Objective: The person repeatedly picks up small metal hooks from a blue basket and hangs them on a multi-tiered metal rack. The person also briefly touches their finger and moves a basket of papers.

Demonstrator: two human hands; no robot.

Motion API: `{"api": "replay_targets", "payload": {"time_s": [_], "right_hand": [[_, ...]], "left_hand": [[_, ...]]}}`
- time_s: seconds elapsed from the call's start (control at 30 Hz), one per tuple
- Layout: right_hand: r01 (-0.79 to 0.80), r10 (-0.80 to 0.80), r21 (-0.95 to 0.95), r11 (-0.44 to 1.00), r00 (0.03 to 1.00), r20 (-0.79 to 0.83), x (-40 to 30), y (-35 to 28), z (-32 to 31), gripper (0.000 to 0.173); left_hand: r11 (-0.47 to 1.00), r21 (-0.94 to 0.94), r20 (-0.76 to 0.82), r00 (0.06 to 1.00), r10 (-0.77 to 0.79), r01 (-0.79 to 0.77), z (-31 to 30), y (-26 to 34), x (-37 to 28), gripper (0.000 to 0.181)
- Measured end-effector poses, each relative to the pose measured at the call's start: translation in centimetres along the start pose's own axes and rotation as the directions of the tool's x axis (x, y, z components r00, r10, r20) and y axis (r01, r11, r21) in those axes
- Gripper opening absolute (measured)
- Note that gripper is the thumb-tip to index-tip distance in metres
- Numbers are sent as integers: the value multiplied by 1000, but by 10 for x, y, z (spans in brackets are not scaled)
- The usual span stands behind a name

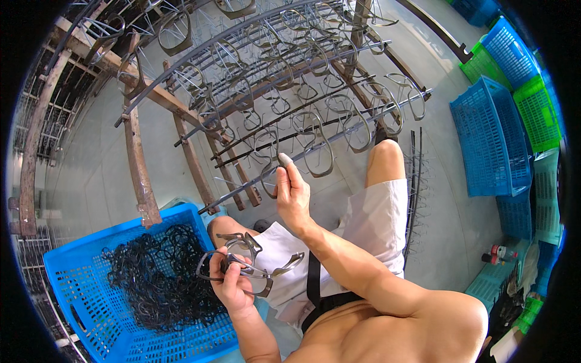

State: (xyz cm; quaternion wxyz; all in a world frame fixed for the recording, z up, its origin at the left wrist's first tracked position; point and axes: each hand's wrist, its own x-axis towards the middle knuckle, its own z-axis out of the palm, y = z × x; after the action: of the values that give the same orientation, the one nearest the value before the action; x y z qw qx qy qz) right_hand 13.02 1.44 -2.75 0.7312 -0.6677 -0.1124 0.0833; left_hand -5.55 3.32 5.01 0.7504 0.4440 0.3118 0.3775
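Note:
Several dark grey eyeglass frames point(268, 272) are gathered in my left hand point(233, 279), low in front of my lap. My right hand point(292, 197) is raised to the nearest bar point(247, 184) of a metal rack. Its thumb and forefinger pinch the lower part of an eyeglass frame point(262, 174) at that bar. A whitish cover is on one fingertip. Along the same bar, to the right, hang an eyeglass frame point(329, 156) and another frame point(363, 138). Thin wire prongs stick out from the bars. Whether the pinched frame still touches its prongs, I cannot tell.
A blue plastic basket point(77, 290) at my left holds a heap of dark curly strands point(163, 281). Brown rack posts point(140, 172) stand beyond it. To the right are a blue crate point(481, 140), green crates point(538, 113), a bottle point(504, 252) and a pronged bar point(412, 195).

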Motion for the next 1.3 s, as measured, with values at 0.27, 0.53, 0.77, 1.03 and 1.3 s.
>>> {"api": "replay_targets", "payload": {"time_s": [0.27, 0.53, 0.77, 1.03, 1.3], "right_hand": [[66, -65, -93, 993, 998, 19, -2, -3, 4, 32], [-71, 72, 128, 989, 997, -7, 3, -8, 1, 34], [226, -190, -415, 881, 974, 127, -23, -33, -38, 52], [-874, -158, 435, -215, 471, 868, -33, -122, -79, 54], [-825, -440, 143, -546, 428, 789, -39, -145, -78, 56]], "left_hand": [[1000, -10, -9, 1000, -11, 11, 6, 0, 2, 38], [998, -63, -34, 999, -3, 1, -1, 0, -1, 35], [999, -38, -38, 999, 12, -13, -7, -1, -5, 38], [999, 7, -124, 991, 49, -48, -6, 3, -3, 43], [997, 18, -73, 994, 77, -76, 16, 7, -12, 41]]}}
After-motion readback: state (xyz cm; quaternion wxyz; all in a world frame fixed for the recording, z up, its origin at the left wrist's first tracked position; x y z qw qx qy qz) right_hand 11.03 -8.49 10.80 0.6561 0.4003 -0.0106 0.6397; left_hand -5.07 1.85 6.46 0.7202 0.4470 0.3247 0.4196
